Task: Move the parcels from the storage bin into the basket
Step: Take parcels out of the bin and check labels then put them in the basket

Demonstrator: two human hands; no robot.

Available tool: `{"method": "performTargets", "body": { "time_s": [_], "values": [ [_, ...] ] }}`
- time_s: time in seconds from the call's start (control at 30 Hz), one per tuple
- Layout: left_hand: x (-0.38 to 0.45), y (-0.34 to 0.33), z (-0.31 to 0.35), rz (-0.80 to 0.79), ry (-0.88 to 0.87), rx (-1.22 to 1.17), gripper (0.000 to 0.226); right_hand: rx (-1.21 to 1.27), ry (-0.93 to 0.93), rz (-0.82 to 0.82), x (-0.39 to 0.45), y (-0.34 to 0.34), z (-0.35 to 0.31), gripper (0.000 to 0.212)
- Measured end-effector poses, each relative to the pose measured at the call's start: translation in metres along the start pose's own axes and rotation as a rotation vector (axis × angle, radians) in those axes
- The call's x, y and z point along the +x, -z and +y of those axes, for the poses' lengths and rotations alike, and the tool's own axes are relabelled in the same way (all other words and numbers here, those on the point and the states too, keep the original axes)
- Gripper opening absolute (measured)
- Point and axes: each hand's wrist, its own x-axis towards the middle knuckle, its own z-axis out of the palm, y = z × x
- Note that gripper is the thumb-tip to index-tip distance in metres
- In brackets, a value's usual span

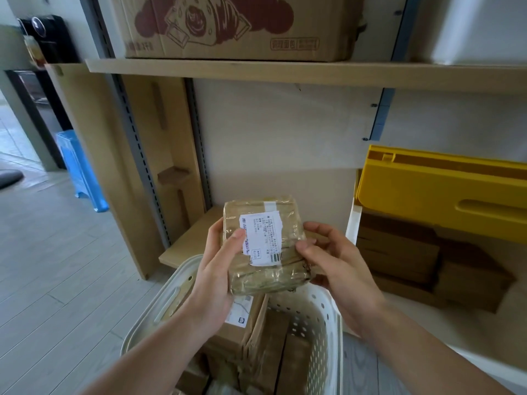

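Observation:
I hold a taped brown cardboard parcel [273,220] with a white shipping label in both hands, just above the far rim of the white perforated basket [322,323]. My left hand [216,277] grips its left side with the thumb on the label. My right hand [339,269] grips its right side, thumb on top. Several brown parcels [271,346] lie inside the basket below. The yellow storage bin [439,195] sits at the right, with more brown parcels [413,260] showing under its front.
A wooden shelf [285,72] overhead carries a large printed carton [233,27]. A low wooden shelf board [194,238] lies behind the basket. A blue plastic stool [79,169] stands on the pale plank floor at the left.

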Motion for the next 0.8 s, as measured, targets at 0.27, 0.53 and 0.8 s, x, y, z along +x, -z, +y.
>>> {"method": "performTargets", "body": {
  "time_s": [0.27, 0.53, 0.8],
  "values": [
    [0.002, 0.002, -0.009, -0.019, 0.0, 0.035, 0.055, -0.101, -0.203, -0.123, -0.006, -0.004, 0.003, 0.031],
    [0.006, -0.008, -0.007, 0.081, -0.025, -0.038, 0.051, 0.054, -0.178, -0.199, -0.005, -0.007, 0.006, 0.095],
    [0.004, 0.003, 0.011, 0.072, -0.069, 0.134, 0.07, -0.017, 0.221, 0.235, -0.008, -0.005, -0.017, 0.056]
  ]
}}
